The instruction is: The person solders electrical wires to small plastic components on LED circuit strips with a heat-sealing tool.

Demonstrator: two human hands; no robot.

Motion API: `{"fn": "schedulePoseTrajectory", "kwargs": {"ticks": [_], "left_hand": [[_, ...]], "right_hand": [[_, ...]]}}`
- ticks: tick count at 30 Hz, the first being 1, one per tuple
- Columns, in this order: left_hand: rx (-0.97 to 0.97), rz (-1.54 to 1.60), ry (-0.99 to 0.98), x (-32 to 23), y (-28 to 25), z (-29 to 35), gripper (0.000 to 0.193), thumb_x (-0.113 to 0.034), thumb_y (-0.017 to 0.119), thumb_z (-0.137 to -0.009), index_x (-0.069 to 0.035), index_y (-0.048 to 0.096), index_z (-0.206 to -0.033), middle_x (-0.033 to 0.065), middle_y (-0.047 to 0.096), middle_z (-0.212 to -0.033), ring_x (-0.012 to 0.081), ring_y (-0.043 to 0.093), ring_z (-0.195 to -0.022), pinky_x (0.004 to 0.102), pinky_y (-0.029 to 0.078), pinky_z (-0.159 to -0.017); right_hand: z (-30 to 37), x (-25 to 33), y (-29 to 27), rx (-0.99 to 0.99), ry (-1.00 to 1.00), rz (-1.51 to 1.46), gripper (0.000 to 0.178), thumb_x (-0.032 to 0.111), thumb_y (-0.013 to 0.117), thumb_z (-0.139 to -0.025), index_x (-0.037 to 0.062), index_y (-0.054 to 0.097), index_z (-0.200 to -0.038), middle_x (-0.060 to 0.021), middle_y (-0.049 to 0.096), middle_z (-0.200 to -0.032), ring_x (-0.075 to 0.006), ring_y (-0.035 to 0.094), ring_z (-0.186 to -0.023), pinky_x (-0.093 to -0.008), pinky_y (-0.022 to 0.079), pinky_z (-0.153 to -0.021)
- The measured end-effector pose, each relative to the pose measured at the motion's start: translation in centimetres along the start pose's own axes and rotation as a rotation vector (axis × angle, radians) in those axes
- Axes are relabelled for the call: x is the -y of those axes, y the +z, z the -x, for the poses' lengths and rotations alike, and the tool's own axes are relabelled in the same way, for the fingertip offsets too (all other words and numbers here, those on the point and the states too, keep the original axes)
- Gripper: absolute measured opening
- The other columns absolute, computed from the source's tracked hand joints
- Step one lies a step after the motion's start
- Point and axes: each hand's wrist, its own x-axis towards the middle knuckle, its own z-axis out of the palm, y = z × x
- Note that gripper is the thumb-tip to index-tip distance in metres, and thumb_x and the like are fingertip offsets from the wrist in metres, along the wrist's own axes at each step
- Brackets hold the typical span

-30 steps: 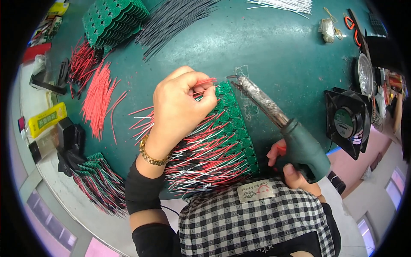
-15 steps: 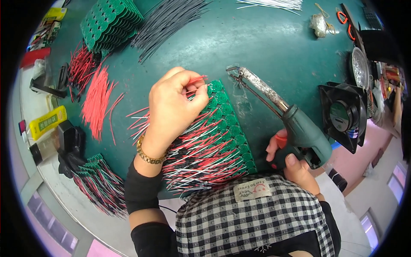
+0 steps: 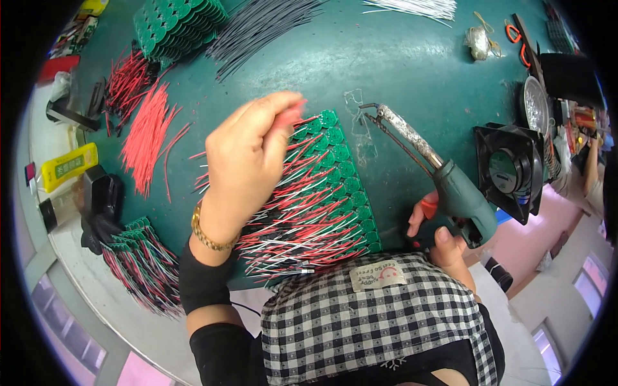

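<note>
My left hand point(image 3: 248, 151) is over the upper left of a panel of round green circuit boards point(image 3: 351, 183). Its fingers are pinched on red wires; the tips are motion-blurred, with a red smear between them. Red, white and black wires point(image 3: 290, 225) run leftward from the panel in dense rows. At the panel's top corner, one red wire ends on a round board. My right hand point(image 3: 444, 241) grips a green soldering gun point(image 3: 467, 202) by its handle, right of the panel. Its tip points up and left, above the bare table and apart from the boards.
Loose red wires point(image 3: 148, 138) lie on the left, below a stack of green boards point(image 3: 180, 29). Dark grey wires point(image 3: 264, 29) and white wires point(image 3: 418, 8) lie at the back. A black fan point(image 3: 508, 174) stands at right; wired boards point(image 3: 141, 267) sit at lower left.
My left hand has drawn back left from the panel's top corner, uncovering the boards there. The soldering gun stays in my right hand, and the view has shifted slightly.
</note>
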Motion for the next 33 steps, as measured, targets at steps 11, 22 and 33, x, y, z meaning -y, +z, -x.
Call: {"fn": "schedulePoseTrajectory", "kwargs": {"ticks": [11, 22, 33], "left_hand": [[0.080, -0.053, -0.117, -0.1, 2.6, 1.3, 0.009, -0.001, 0.068, -0.070, -0.002, 0.062, -0.077, 0.0067, 0.057, -0.074, 0.0217, 0.056, -0.057, 0.0319, 0.046, -0.051], [0.056, -0.072, -0.132, 0.1, 2.8, 1.1, 0.010, 0.000, 0.069, -0.067, -0.005, 0.063, -0.072, 0.0052, 0.059, -0.071, 0.0175, 0.056, -0.052, 0.0285, 0.046, -0.048], [0.047, -0.084, -0.106, 0.3, 2.9, 1.0, 0.010, -0.001, 0.069, -0.066, -0.006, 0.062, -0.070, 0.0049, 0.057, -0.069, 0.0186, 0.055, -0.052, 0.0297, 0.045, -0.047]], "right_hand": [[0.5, 0.1, 0.2, 0.210, 0.178, 0.043, 0.068, 0.054, 0.070, -0.078, 0.0027, 0.050, -0.119, -0.0109, 0.057, -0.086, -0.0195, 0.057, -0.074, -0.0327, 0.048, -0.068], [-0.2, -0.2, -0.2, 0.258, -0.078, 0.220, 0.016, 0.014, 0.061, -0.082, 0.0024, 0.063, -0.093, -0.0044, 0.064, -0.081, -0.0133, 0.064, -0.062, -0.0259, 0.053, -0.059], [-0.3, 0.0, -0.4, 0.292, -0.087, 0.339, 0.018, 0.017, 0.062, -0.081, 0.0035, 0.063, -0.093, -0.0048, 0.064, -0.079, -0.0166, 0.064, -0.063, -0.0298, 0.053, -0.061]]}}
